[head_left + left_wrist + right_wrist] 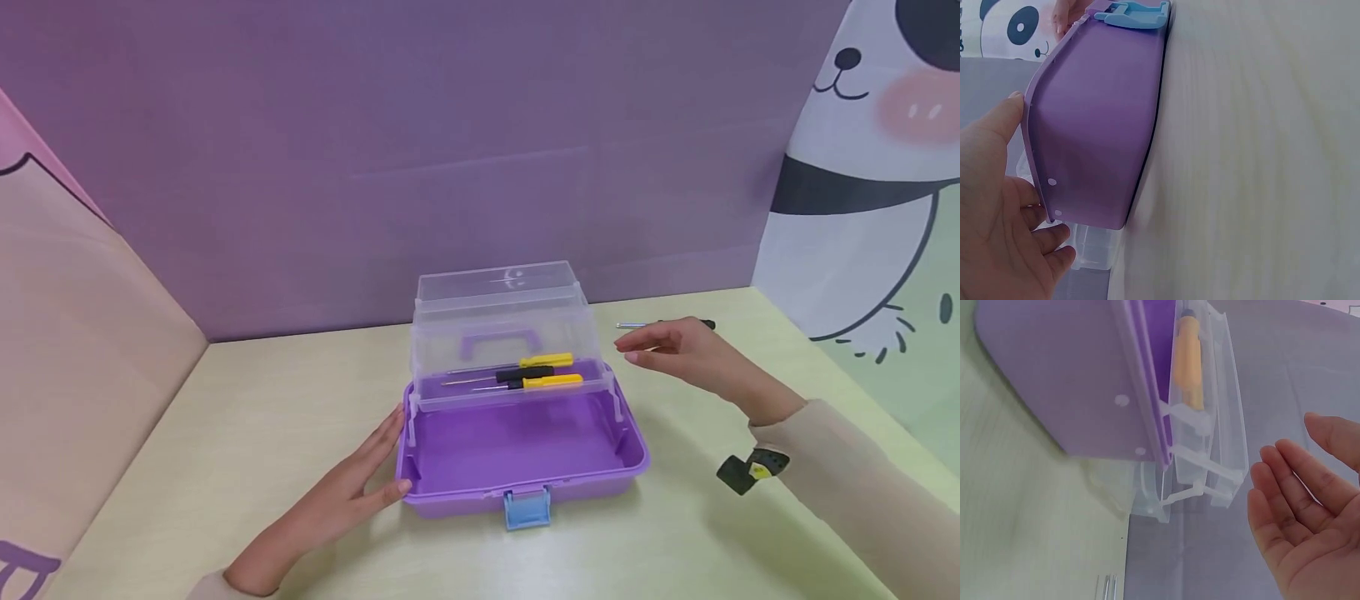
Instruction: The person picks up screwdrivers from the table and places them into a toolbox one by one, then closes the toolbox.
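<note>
- Purple toolbox (592, 488): sits near the middle of the table (262, 400), its front wall facing the table's near edge, its clear lid (495, 287) swung open toward the back edge.
- Blue latch (527, 510): hangs open at the middle of the toolbox's front wall.
- Clear tray (450, 393): raised over the rear of the toolbox on translucent links (1207, 467), and bearing three screwdrivers side by side: a yellow-handled one (547, 361), a black-handled one (525, 374) and a yellow-and-black one (555, 381).
- Left hand (345, 492): steadies rather than grips; thumb on the rim by the toolbox's near left corner, relaxed fingers against its left side.
- Right hand (697, 358): held above the table to the right of the toolbox, fingers slightly bent, thumb well apart from them, grasp loose and unfilled.
- Loose screwdriver (632, 325): lies near the table's back edge, right of the toolbox, its middle hidden behind the right hand in the head view.
- Purple backdrop (375, 167): rises along the back edge, with a panda print (855, 196) beyond the table's back right corner.
</note>
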The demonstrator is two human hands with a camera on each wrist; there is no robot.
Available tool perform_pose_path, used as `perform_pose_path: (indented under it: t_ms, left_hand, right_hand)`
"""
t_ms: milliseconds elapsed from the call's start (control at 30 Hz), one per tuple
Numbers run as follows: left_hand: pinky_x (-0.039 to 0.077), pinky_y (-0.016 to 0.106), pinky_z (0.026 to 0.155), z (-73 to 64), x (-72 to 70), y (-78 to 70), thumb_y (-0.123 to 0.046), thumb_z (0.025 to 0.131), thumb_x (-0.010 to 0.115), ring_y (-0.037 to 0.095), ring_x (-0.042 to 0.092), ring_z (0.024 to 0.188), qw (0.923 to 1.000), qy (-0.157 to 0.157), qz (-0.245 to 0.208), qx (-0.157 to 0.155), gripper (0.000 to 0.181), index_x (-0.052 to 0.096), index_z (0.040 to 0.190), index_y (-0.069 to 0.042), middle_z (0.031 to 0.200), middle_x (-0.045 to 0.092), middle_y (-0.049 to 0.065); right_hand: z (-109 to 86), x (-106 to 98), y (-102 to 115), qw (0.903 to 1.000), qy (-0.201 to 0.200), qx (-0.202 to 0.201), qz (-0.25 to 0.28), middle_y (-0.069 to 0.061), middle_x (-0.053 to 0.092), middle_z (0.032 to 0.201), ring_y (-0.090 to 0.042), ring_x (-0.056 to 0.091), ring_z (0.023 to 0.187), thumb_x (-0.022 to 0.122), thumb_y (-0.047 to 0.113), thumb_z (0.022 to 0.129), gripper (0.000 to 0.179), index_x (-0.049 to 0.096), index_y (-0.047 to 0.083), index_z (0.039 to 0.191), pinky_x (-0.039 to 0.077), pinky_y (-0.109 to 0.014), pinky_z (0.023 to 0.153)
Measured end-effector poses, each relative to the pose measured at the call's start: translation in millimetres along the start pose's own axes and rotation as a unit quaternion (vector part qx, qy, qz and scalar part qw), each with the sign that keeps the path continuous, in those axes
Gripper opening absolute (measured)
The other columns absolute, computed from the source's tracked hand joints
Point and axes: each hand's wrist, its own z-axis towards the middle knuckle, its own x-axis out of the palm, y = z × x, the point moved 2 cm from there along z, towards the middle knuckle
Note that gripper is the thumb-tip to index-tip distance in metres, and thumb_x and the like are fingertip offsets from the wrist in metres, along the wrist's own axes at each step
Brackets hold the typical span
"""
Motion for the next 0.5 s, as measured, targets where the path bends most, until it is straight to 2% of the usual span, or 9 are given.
perform_pose_path:
  t_ms: [133, 300, 400, 500]
  left_hand:
    - [0.026, 0.061, 0.105, -0.4, 0.7, 0.8, -0.029, 0.096, 0.055, 0.038, 0.013, 0.141, 1.0000, 0.001, -0.005, 0.002, 0.075, 0.007, 0.153, -0.017, 0.159, 0.003, 0.000]
    - [0.025, 0.061, 0.105, -1.5, 1.5, 0.4, -0.030, 0.096, 0.055, 0.038, 0.013, 0.142, 1.0000, 0.002, -0.009, -0.002, 0.076, 0.007, 0.153, -0.018, 0.159, 0.003, 0.001]
    - [0.025, 0.061, 0.105, -1.3, 1.4, 0.4, -0.030, 0.096, 0.055, 0.038, 0.013, 0.141, 1.0000, 0.002, -0.006, -0.003, 0.076, 0.007, 0.153, -0.019, 0.159, 0.003, 0.001]
    - [0.026, 0.061, 0.105, -0.8, 1.4, 1.2, -0.029, 0.096, 0.055, 0.037, 0.013, 0.141, 1.0000, 0.001, -0.004, 0.000, 0.076, 0.007, 0.153, -0.019, 0.159, 0.002, 0.000]
  right_hand:
    - [-3.6, -2, -6, 0.9999, -0.009, -0.003, -0.006, -0.014, 0.065, 0.116, -0.025, 0.063, 0.104, 0.063, 0.022, 0.092, 0.031, 0.065, 0.003, 0.116, 0.054, -0.031, 0.085]
    - [-6.7, -3, -11, 0.9998, -0.020, -0.009, -0.001, -0.013, 0.066, 0.114, -0.010, 0.063, 0.098, 0.062, 0.021, 0.092, 0.031, 0.065, 0.002, 0.116, 0.051, -0.019, 0.082]
    - [-7.4, -4, -14, 0.9997, -0.023, -0.008, 0.006, -0.014, 0.066, 0.115, -0.002, 0.062, 0.096, 0.062, 0.021, 0.092, 0.031, 0.065, 0.002, 0.116, 0.050, -0.017, 0.082]
    - [-7.2, -5, -17, 0.9996, -0.027, -0.007, 0.003, -0.013, 0.066, 0.115, -0.002, 0.062, 0.096, 0.062, 0.021, 0.092, 0.031, 0.065, 0.002, 0.116, 0.051, -0.018, 0.082]
